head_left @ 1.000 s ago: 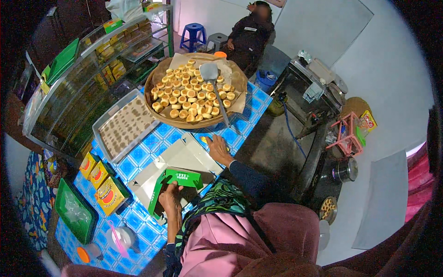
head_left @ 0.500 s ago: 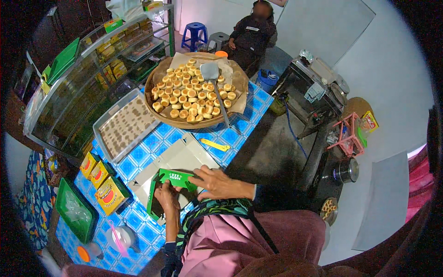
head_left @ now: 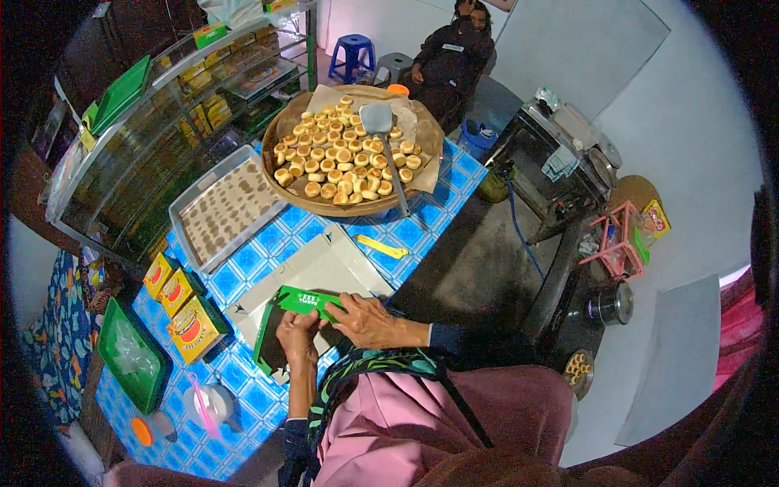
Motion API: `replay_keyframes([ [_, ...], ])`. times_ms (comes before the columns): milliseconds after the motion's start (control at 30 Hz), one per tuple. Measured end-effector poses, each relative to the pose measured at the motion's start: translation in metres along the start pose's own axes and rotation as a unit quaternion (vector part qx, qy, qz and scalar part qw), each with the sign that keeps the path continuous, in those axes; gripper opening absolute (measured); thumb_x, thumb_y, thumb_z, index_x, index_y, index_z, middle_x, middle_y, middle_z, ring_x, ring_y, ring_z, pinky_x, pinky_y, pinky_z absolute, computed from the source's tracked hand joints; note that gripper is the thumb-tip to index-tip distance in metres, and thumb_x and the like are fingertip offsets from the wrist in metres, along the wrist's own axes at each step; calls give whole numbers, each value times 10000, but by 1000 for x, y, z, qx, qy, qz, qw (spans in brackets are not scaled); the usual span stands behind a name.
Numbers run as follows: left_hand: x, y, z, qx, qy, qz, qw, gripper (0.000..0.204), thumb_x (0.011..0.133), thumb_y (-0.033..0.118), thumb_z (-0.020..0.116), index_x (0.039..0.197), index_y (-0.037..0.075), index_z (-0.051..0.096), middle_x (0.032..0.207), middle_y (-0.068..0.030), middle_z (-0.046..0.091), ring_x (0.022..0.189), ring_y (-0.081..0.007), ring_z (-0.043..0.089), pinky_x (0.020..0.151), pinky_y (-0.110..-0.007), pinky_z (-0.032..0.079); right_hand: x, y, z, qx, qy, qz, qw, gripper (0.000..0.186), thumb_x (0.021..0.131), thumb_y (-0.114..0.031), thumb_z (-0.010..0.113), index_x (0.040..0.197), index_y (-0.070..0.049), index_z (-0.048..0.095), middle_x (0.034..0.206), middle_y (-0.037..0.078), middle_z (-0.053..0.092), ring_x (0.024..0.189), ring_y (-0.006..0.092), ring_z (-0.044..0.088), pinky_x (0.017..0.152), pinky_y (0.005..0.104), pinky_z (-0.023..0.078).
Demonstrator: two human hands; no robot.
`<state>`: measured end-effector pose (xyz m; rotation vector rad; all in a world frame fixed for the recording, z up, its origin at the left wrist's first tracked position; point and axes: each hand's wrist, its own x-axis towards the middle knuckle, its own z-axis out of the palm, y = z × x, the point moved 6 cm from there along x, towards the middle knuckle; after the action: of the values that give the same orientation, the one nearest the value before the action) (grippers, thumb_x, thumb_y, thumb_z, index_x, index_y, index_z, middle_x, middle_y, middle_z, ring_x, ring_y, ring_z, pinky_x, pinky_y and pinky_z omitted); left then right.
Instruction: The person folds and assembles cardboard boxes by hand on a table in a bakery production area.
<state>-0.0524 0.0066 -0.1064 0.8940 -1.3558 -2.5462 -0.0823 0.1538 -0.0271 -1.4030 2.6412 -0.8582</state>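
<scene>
Between my hands a green cardboard box (head_left: pixel 302 299), partly folded, stands on the near side of the table. My left hand (head_left: pixel 299 334) grips its near edge, with the thumb and fingers pressed together on the card. My right hand (head_left: pixel 365 319) is closed on the right end of the green side wall. The inside of the box is dark and half hidden by my left hand. Under and behind it lie flat, unfolded grey card blanks (head_left: pixel 345 264). Beyond them a yellow strip (head_left: pixel 380 247) rests on the blue tiled-pattern tablecloth (head_left: pixel 268 252).
A large round woven tray (head_left: pixel 296 199) holds many small round pastries and a metal spatula (head_left: pixel 385 138). Left are a paper-lined baking tray (head_left: pixel 195 261), yellow boxes (head_left: pixel 197 329), a green tray (head_left: pixel 109 345) and a white pot (head_left: pixel 213 403). A person (head_left: pixel 450 57) sits at the back.
My right hand has come down onto the right end of the green box and closed there. The seated person has raised a hand to the head. The view has shifted slightly.
</scene>
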Motion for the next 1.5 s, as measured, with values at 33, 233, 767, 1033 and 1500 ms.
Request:
replay_keyframes([
  [33, -6, 0, 7, -16, -1, -21, 1000, 208, 730, -72, 627, 930, -30, 591, 802, -81, 632, 639, -168, 624, 553, -286, 559, 0, 1, 1, -13, -2, 18, 1000, 404, 805, -187, 598, 1139, 7, 478, 955, 217, 489, 817, 379, 553, 626, 458, 505],
  [233, 4, -23, 7, -28, -7, -56, 998, 161, 732, -63, 620, 891, -40, 617, 834, -93, 645, 678, -194, 629, 577, -300, 559, -1, 6, 10, -56, 79, 29, 995, 227, 775, -160, 538, 937, -3, 565, 872, 158, 520, 777, 316, 577, 603, 426, 485],
  [767, 2, -10, 20, -42, -11, 4, 999, 74, 768, -33, 583, 832, -56, 615, 796, -120, 645, 671, -199, 634, 625, -293, 507, 23, -9, -14, -63, 175, -68, 980, 202, 732, -14, 600, 930, 18, 621, 715, 125, 503, 600, 268, 558, 493, 375, 448],
  [1033, -3, -16, 20, -17, -1, 7, 1000, 74, 771, -8, 581, 820, -17, 636, 750, -74, 639, 643, -141, 585, 623, -258, 469, 22, 10, 13, -66, 101, -3, 993, 127, 750, -93, 648, 722, -38, 538, 759, 120, 510, 621, 293, 584, 524, 415, 488],
  [1500, -1, -21, 12, 192, 58, 41, 979, 150, 761, 63, 598, 865, 4, 687, 820, -30, 672, 725, -118, 585, 670, -257, 452, 28, 18, 26, -129, 58, 11, 990, 106, 716, -82, 619, 722, -25, 529, 727, 157, 500, 593, 312, 552, 500, 410, 467],
])
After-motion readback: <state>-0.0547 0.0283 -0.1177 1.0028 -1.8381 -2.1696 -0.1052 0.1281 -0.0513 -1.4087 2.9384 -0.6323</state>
